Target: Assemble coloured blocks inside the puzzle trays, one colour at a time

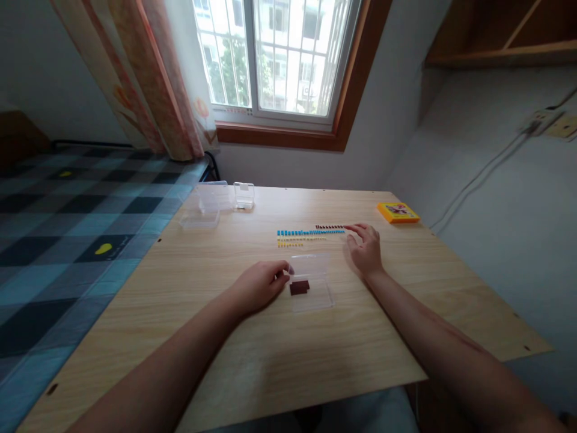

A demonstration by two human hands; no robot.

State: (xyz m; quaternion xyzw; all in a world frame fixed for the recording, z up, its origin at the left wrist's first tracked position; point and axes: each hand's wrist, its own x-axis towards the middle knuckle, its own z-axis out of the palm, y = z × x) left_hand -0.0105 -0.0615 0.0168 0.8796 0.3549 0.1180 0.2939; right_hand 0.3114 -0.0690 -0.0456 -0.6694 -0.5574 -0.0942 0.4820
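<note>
My left hand point(269, 280) rests on the table, its fingers curled at the left edge of a clear plastic box point(322, 294) with its lid open. Inside the box lies a dark brown block of small pieces point(299, 287). Farther up the table, my right hand point(366, 246) has its fingers stretched out and thumb apart. Its index fingertip meets the right end of a row of small dark brown pieces point(330, 227). Below that run a longer row of blue pieces point(306, 233), a pale yellow row point(301, 239) and a shorter yellow-orange row point(288, 245).
More clear plastic boxes point(201, 219) stand at the table's far left, beside a small clear container point(244, 196). A yellow-orange box point(398, 212) lies near the right wall. A checked bed point(99, 222) adjoins the wooden table point(216, 252) on the left.
</note>
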